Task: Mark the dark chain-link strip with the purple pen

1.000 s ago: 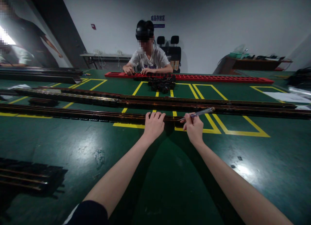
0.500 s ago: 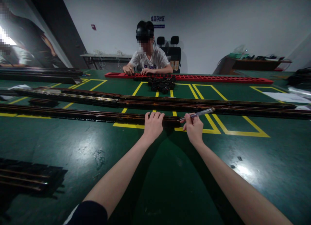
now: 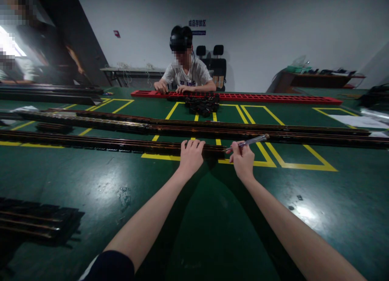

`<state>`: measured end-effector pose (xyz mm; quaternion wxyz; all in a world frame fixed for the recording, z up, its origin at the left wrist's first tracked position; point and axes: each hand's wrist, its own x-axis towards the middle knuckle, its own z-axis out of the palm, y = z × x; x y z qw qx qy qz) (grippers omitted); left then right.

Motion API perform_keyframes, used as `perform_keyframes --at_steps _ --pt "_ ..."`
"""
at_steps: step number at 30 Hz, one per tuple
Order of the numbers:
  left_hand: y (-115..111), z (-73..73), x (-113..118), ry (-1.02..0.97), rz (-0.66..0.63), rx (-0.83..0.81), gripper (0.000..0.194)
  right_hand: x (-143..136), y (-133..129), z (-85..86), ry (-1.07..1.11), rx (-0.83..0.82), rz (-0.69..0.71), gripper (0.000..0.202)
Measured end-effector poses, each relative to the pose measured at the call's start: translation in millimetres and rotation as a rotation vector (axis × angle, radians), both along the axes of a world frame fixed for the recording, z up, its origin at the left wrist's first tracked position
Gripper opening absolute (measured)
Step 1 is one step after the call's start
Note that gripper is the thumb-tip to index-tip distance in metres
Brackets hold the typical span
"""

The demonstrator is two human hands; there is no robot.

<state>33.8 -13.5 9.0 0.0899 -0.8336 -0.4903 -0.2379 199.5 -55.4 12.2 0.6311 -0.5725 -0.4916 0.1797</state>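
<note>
A long dark strip with copper-coloured lines (image 3: 130, 145) lies across the green table, its right end between my two hands. Near that end my left hand (image 3: 191, 154) rests over it, fingers curled across the far edge and holding it; the thumb is hidden. My right hand (image 3: 244, 159) pinches a slim pen-like tool with a clear barrel (image 3: 253, 140). The tool slants down to the left, and its thin tip is at the strip's end. Whether the tip touches the strip is too small to tell.
More long dark strips (image 3: 273, 133) lie just beyond, and another bundle (image 3: 39, 220) is at the lower left. Across the table (image 3: 227, 220), a co-worker (image 3: 188, 70) handles a red slotted rail (image 3: 273, 98) behind a heap of black parts (image 3: 202, 105). Another person stands far left.
My hands, the strip and the pen-like tool look almost unmoved. At the far left, the standing person's body and arm have shifted to the right.
</note>
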Motion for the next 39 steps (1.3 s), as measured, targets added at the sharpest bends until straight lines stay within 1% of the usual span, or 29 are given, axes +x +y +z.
perform_keyframes --at_steps 7,14,20,29,39 --pt "1.2 -1.1 -0.6 -0.018 -0.015 -0.011 0.041 0.0 0.1 1.1 0.000 -0.021 0.010 0.040" --pt "2.6 -0.9 -1.8 -0.041 -0.034 -0.048 0.041 0.1 -0.3 1.0 -0.002 -0.011 0.032 0.037" --pt "1.9 0.3 -2.2 -0.045 -0.030 -0.057 0.039 -0.4 -1.6 1.4 0.000 0.009 -0.023 0.033" --pt "0.6 2.8 -1.6 -0.047 -0.016 -0.060 0.040 2.7 1.5 -4.3 0.011 0.013 -0.101 0.034" --pt "4.3 -1.2 -5.0 -0.111 -0.019 -0.047 0.036 2.6 0.3 -1.5 0.015 -0.023 -0.077 0.032"
